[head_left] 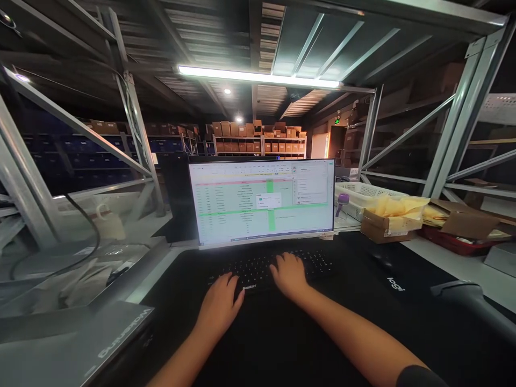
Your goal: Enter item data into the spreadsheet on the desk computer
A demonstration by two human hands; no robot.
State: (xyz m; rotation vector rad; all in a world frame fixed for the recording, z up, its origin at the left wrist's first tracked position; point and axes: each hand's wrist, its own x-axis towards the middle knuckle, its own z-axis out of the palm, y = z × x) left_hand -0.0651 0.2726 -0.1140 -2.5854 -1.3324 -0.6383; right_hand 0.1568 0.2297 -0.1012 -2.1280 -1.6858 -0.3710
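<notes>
A black keyboard (258, 269) lies on a black desk mat (282, 333) in front of a monitor (262, 201) that shows a spreadsheet with green bands and a small dialog box. My left hand (220, 303) rests at the keyboard's near left edge, fingers loosely curled and apart, holding nothing. My right hand (288, 274) lies flat on the keys at the middle, fingers stretched forward. A black mouse (382, 262) sits on the mat to the right, untouched.
Right of the monitor stand a white mesh basket (363, 193), a cardboard box of yellow packets (389, 217) and a red tray (455, 242). Grey metal rack posts (137, 140) frame the desk. A grey case (80, 344) lies at the near left. Shelves of cartons (258, 140) fill the background.
</notes>
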